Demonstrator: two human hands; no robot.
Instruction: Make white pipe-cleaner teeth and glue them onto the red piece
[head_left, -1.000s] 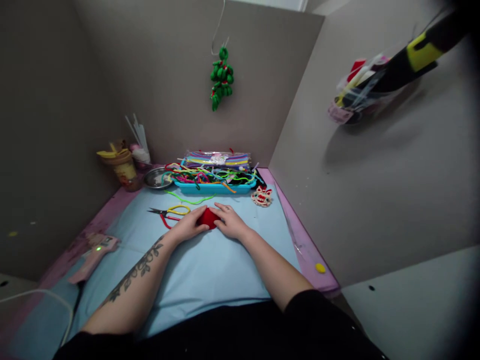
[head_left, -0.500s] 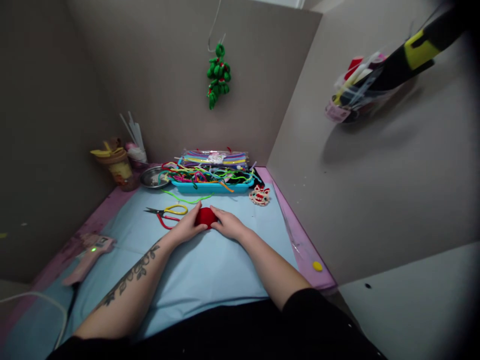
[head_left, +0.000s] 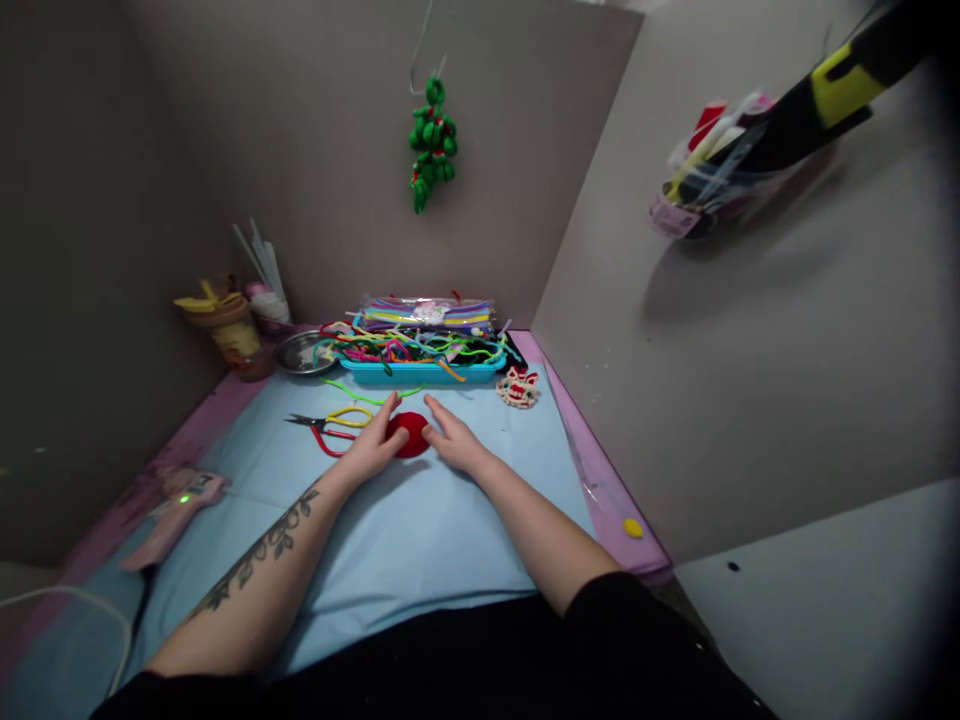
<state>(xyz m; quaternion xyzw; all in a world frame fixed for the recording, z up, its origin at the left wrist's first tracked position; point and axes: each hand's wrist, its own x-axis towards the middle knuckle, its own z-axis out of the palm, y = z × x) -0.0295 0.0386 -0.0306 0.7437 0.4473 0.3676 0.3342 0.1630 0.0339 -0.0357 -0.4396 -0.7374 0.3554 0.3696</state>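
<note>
A small red rounded piece (head_left: 410, 436) lies on the light blue mat (head_left: 420, 530) in front of me. My left hand (head_left: 369, 448) rests against its left side, fingers stretched forward. On the other side my right hand (head_left: 454, 440) lies flat, its fingers spread and reaching past the piece. Neither hand wraps around it. Yellow and red scissors (head_left: 334, 426) lie just left of my left hand.
A blue tray (head_left: 420, 373) of coloured pipe cleaners stands behind, with a packet (head_left: 427, 312) beyond it. Also here: a small red-white craft figure (head_left: 517, 388), a metal dish (head_left: 298, 352), a cup (head_left: 229, 335), a hanging green ornament (head_left: 430, 140), a pink device (head_left: 178, 502).
Both hands went from cupping the red piece to fingers stretched out beside it. The view shifted slightly.
</note>
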